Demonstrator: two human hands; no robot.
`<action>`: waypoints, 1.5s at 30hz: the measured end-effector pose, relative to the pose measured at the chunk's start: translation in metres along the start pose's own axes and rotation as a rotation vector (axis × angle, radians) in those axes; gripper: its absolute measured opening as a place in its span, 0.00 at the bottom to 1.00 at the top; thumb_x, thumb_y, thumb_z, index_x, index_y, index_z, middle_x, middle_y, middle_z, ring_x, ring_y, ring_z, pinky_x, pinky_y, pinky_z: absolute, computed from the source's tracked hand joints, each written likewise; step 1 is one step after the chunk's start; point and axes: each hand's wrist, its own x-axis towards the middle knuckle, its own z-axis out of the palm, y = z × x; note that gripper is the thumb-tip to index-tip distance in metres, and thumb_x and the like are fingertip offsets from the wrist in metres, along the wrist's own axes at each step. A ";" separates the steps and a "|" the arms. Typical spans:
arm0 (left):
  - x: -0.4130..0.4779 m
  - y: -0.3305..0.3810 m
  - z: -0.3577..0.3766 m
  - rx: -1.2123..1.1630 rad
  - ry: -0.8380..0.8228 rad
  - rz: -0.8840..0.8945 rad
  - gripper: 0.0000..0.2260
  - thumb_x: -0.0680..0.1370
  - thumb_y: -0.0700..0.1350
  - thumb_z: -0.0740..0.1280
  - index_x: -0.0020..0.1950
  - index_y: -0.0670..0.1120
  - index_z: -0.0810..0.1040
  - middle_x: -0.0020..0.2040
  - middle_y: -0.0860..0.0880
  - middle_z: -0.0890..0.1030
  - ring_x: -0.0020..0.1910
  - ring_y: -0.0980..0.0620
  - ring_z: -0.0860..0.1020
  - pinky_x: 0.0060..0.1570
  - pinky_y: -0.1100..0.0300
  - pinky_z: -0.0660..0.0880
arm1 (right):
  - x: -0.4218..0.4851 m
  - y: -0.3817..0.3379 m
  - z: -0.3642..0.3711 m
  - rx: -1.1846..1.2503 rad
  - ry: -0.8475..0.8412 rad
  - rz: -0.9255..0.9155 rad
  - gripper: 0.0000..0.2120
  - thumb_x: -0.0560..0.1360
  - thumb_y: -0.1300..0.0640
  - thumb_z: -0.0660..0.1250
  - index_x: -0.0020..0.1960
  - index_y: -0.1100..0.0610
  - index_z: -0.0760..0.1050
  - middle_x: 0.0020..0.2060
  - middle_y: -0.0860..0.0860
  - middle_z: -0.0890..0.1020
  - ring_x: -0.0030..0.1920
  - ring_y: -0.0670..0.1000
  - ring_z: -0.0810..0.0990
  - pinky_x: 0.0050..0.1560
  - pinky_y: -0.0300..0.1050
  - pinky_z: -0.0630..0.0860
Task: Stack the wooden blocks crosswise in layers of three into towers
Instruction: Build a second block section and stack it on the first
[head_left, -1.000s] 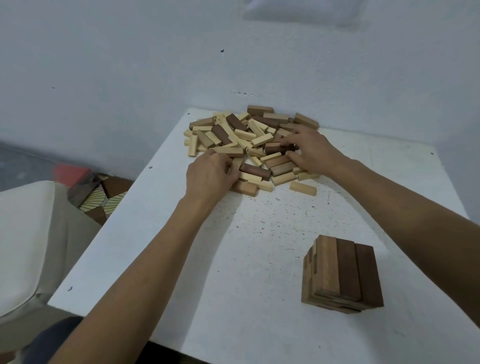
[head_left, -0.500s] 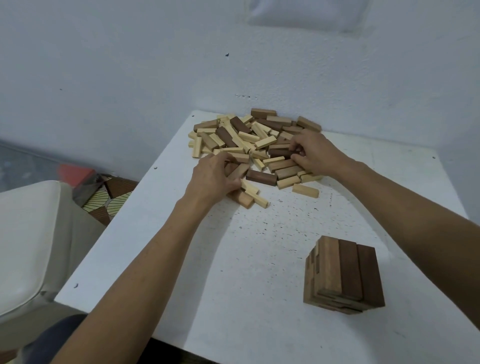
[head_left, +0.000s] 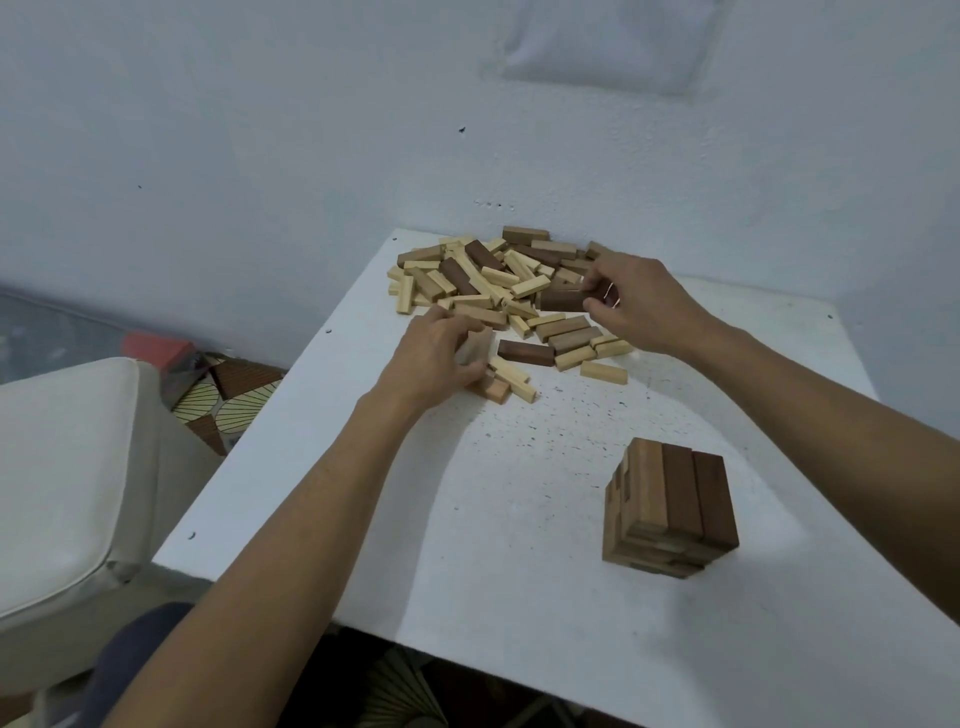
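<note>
A heap of loose pale and dark wooden blocks (head_left: 498, 280) lies at the far end of the white table (head_left: 363, 519). My left hand (head_left: 436, 358) grips a mid-brown block (head_left: 477, 345) at the heap's near left edge, lifted slightly off the table. My right hand (head_left: 639, 306) pinches a dark brown block (head_left: 563, 300) by its right end, raised just above the heap. A finished tower (head_left: 670, 506) of brown blocks, stacked crosswise in several layers, stands near the table's right front.
A few stray blocks lie apart from the heap, among them a pale one (head_left: 602, 372) and a dark one (head_left: 525, 353). A white cushioned seat (head_left: 62, 483) stands left of the table. The wall runs directly behind the heap.
Both hands have closed on blocks and lifted them out of the heap. The left hand drew back toward me with its block, and the right hand raised a dark one.
</note>
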 end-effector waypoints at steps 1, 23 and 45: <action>0.000 0.000 0.000 0.006 0.005 -0.010 0.19 0.76 0.51 0.71 0.65 0.48 0.79 0.59 0.45 0.75 0.59 0.46 0.73 0.55 0.59 0.70 | -0.002 -0.003 0.000 0.000 -0.013 0.004 0.07 0.76 0.63 0.68 0.53 0.62 0.79 0.48 0.55 0.81 0.46 0.52 0.77 0.48 0.49 0.75; 0.012 0.011 0.018 -0.172 0.116 -0.212 0.10 0.73 0.40 0.73 0.54 0.43 0.85 0.52 0.46 0.83 0.51 0.47 0.79 0.47 0.55 0.76 | -0.011 -0.004 0.002 0.107 -0.035 0.111 0.05 0.76 0.62 0.68 0.52 0.59 0.80 0.44 0.50 0.80 0.39 0.41 0.75 0.38 0.26 0.68; -0.118 -0.009 -0.066 -0.493 0.070 -0.004 0.09 0.75 0.42 0.75 0.53 0.52 0.82 0.49 0.58 0.83 0.52 0.60 0.80 0.50 0.66 0.76 | -0.078 -0.155 -0.024 -0.043 -0.164 -0.129 0.06 0.78 0.58 0.66 0.53 0.55 0.81 0.45 0.49 0.80 0.46 0.49 0.76 0.48 0.46 0.72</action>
